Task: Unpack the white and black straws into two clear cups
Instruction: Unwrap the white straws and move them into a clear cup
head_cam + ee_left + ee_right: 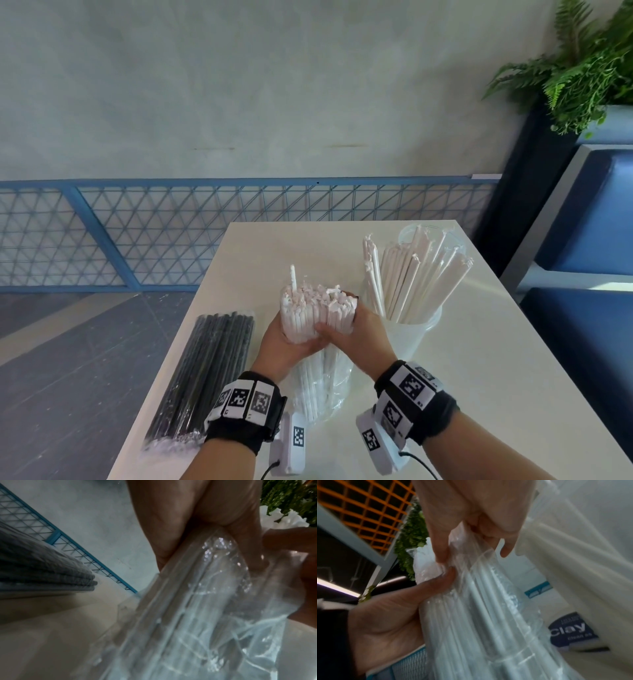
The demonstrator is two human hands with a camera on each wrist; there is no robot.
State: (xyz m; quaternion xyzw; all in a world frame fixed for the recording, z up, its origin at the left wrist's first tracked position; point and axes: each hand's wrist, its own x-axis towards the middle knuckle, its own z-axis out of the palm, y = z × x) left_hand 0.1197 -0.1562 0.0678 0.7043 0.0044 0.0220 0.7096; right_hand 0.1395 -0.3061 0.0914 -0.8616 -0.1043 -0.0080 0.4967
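Note:
A bundle of paper-wrapped white straws (317, 313) stands upright in a clear plastic bag (322, 390) at the table's middle. My left hand (286, 337) grips the bundle from the left and my right hand (356, 329) wraps it from the right. The wrist views show the crinkled bag (205, 615) and the straws inside the bag (471, 615) under the fingers. One straw pokes up above the rest. A clear cup (416, 337) to the right holds several wrapped white straws (411, 277). A sealed pack of black straws (209, 373) lies flat at the table's left edge.
The white table (479, 394) ends near a blue mesh railing (171, 236). A blue bench seat (589, 246) and a fern planter (579, 65) are at the right. A second clear cup is not visible.

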